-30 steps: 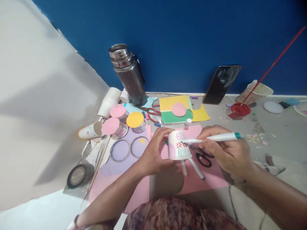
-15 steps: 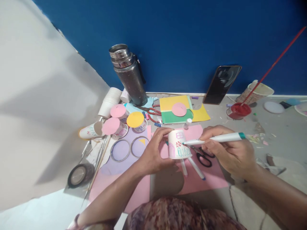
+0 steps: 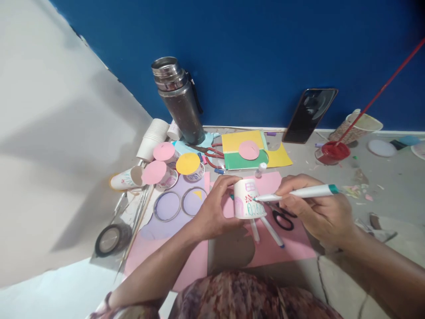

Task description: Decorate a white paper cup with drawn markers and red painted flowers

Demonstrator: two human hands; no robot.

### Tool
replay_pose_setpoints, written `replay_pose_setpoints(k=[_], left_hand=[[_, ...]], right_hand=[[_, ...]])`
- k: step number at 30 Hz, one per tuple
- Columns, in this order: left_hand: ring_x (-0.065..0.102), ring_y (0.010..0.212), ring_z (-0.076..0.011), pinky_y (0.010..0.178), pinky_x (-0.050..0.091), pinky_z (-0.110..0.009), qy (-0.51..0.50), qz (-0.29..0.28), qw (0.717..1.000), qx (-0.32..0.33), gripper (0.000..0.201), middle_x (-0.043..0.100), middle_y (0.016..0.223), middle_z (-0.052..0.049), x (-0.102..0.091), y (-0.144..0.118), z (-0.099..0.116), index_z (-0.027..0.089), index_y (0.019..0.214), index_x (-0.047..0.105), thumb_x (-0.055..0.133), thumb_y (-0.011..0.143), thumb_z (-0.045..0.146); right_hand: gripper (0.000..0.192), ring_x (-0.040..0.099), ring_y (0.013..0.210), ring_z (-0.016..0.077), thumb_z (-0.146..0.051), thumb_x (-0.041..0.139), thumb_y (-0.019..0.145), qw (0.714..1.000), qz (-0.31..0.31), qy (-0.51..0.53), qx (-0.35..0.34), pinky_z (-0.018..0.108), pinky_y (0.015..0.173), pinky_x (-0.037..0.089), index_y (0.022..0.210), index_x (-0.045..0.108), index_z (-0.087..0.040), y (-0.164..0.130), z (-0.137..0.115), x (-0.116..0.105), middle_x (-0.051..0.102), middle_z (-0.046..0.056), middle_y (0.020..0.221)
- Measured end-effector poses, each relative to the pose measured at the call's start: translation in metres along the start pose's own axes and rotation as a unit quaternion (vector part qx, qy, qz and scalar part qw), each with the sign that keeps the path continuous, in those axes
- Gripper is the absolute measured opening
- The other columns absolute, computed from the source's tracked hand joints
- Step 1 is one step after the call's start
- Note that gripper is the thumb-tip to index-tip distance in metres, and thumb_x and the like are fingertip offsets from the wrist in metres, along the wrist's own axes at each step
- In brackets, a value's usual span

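Observation:
My left hand (image 3: 215, 208) grips a small white paper cup (image 3: 247, 200), upside down, with pink, red and green drawings on its side. My right hand (image 3: 317, 212) holds a white marker with a green end (image 3: 299, 192); its tip touches the cup's side beside the red marks. Both hands hover over a pink paper sheet (image 3: 285, 246). Black-handled scissors (image 3: 281, 217) and two loose markers (image 3: 267, 231) lie on the sheet under my hands.
A steel flask (image 3: 179, 99) stands by the blue wall. Cups topped with pink and yellow discs (image 3: 172, 161), stacked white cups (image 3: 152, 137), yellow-green paper (image 3: 252, 153), a leaning phone (image 3: 310, 115), a red paint pot (image 3: 332, 152), a tape roll (image 3: 109, 239) and two rings (image 3: 181, 204) surround me.
The marker tip has shifted slightly right and down along the cup's side. My view has tipped down a little. My left hand keeps its hold on the cup.

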State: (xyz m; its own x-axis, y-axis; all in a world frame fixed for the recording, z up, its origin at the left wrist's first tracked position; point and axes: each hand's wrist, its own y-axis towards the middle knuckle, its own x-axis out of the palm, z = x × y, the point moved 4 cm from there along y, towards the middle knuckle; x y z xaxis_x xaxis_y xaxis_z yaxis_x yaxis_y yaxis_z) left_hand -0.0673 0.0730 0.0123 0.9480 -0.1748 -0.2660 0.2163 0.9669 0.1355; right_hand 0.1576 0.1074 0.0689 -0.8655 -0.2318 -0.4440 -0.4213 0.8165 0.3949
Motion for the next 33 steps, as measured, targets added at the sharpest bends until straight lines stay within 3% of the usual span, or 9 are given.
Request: replay_pose_setpoints(k=[14, 24, 30, 33], left_hand=[[0.059, 0.131, -0.0346, 0.114, 0.050, -0.052, 0.030, -0.005, 1.000, -0.002, 0.076, 0.060, 0.137, -0.012, -0.0008, 0.0011, 0.0038, 0.027, 0.135, 0.059, 0.093, 0.067, 0.036], [0.058, 0.131, -0.0342, 0.114, 0.051, -0.051, 0.034, -0.004, 0.999, -0.008, 0.079, 0.060, 0.137, -0.011, 0.0001, -0.0014, 0.0013, 0.028, 0.137, 0.060, 0.094, 0.066, 0.035], [0.057, 0.132, -0.0348, 0.115, 0.051, -0.052, 0.041, -0.014, 0.999, -0.013, 0.082, 0.059, 0.137, -0.010, 0.0005, -0.0024, -0.0005, 0.030, 0.139, 0.061, 0.095, 0.064, 0.035], [0.057, 0.133, -0.0351, 0.116, 0.050, -0.053, 0.041, -0.017, 0.999, -0.013, 0.083, 0.059, 0.137, -0.010, 0.0004, -0.0029, -0.0005, 0.029, 0.139, 0.061, 0.096, 0.064, 0.036]], right_hand=[[0.012, 0.064, 0.054, 0.0112, -0.025, 0.068, 0.100, 1.000, -0.004, -0.002, -0.011, 0.022, 0.050, 0.049, 0.090, 0.075, -0.025, 0.0004, -0.0035, -0.0001, 0.076, 0.000, 0.077], [0.016, 0.067, 0.058, 0.0141, -0.033, 0.068, 0.101, 1.000, -0.002, 0.000, -0.005, 0.024, 0.052, 0.052, 0.091, 0.076, -0.025, -0.0014, -0.0009, 0.0017, 0.076, 0.002, 0.076], [0.012, 0.067, 0.058, 0.0140, -0.024, 0.067, 0.099, 1.000, -0.029, -0.004, -0.004, 0.025, 0.052, 0.052, 0.091, 0.075, -0.025, -0.0004, -0.0028, 0.0031, 0.077, 0.002, 0.080], [0.012, 0.067, 0.058, 0.0144, -0.020, 0.066, 0.098, 1.000, -0.009, 0.012, -0.003, 0.026, 0.055, 0.054, 0.091, 0.074, -0.025, 0.0001, -0.0035, 0.0012, 0.076, 0.001, 0.078]])
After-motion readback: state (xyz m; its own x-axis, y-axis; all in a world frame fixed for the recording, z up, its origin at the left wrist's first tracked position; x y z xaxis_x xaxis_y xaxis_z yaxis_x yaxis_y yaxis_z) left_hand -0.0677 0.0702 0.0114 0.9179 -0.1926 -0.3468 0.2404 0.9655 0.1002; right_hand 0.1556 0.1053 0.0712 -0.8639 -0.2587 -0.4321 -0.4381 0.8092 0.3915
